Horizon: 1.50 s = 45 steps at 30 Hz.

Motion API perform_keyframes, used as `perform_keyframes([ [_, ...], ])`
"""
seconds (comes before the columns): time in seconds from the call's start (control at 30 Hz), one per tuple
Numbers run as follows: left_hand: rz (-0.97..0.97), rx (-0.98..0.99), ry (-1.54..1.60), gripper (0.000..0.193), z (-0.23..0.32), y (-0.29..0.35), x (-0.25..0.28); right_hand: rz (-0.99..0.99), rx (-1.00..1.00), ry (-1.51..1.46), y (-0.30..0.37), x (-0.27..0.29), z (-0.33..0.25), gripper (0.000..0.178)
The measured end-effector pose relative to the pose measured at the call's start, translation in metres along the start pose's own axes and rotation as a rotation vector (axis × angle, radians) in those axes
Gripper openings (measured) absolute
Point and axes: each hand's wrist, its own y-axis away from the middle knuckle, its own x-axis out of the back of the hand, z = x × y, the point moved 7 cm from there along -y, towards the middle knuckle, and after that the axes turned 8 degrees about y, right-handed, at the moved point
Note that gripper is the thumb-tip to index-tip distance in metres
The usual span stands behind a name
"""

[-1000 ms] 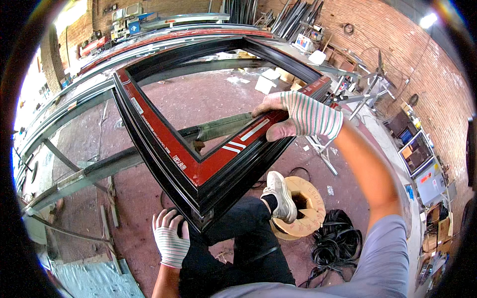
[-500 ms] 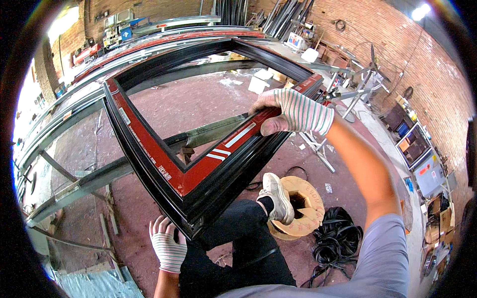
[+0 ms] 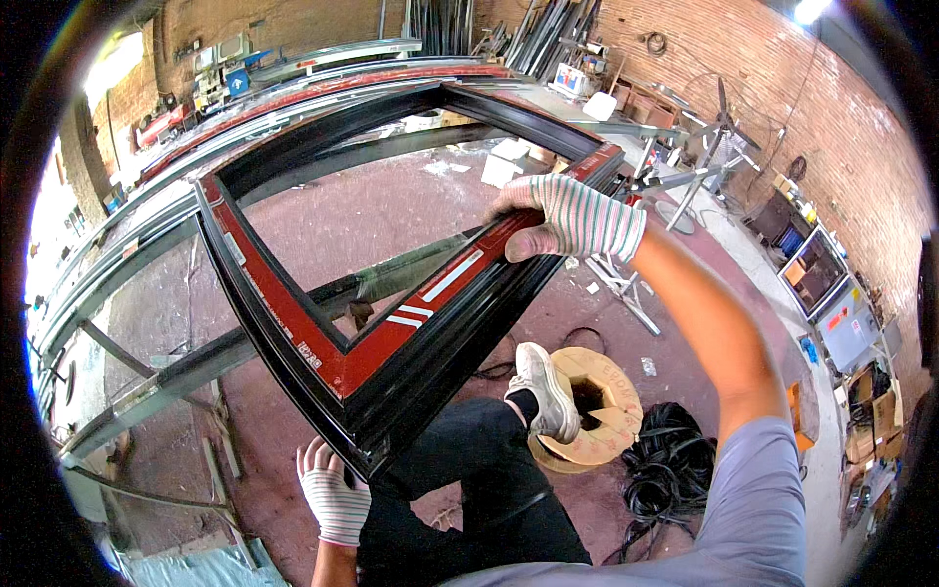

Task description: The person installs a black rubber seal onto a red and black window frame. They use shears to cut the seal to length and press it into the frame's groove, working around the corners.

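The right hand [image 3: 582, 217] clasps the near-right side of a red-and-black frame [image 3: 377, 354] between thumb and fingers; the left hand [image 3: 331, 494], fingers bent, is at its near corner, grip unclear. The frame slants over a metal rack [image 3: 191, 370], left of a cardboard spool [image 3: 618, 421] and coiled black strip [image 3: 670, 458].

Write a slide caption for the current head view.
A gloved right hand grips a rectangular red-and-black frame, with the gloved left hand at its nearest corner.

The bench's near rail [image 3: 178, 379] is partly hidden by the frame [image 3: 381, 346], and the left forearm [image 3: 335, 565] is cut off below.
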Motion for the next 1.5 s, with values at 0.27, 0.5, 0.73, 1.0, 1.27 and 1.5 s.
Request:
perform_keyframes([
  [0.27,-0.048,0.016,0.001,0.036,-0.012,0.007,-0.006,-0.057,-0.030,0.046,0.001,-0.004,-0.011,0.070],
  [0.5,-0.018,0.000,-0.022,0.033,-0.002,0.003,-0.003,-0.042,-0.034,-0.010,0.005,0.003,-0.008,0.068],
  [0.73,0.019,-0.009,-0.005,0.033,-0.002,0.005,0.001,-0.001,-0.024,0.022,0.008,0.007,0.013,0.059],
  [1.0,0.007,-0.027,-0.013,0.032,-0.001,0.004,0.001,-0.078,-0.073,0.039,0.013,0.008,0.027,0.071],
  [1.27,-0.034,-0.035,-0.049,0.033,-0.010,0.008,-0.006,-0.011,-0.078,0.002,0.016,0.010,0.045,0.069],
  [1.5,-0.058,-0.023,-0.061,0.038,-0.006,0.007,-0.003,-0.052,-0.069,0.015,0.018,0.018,0.050,0.071],
])
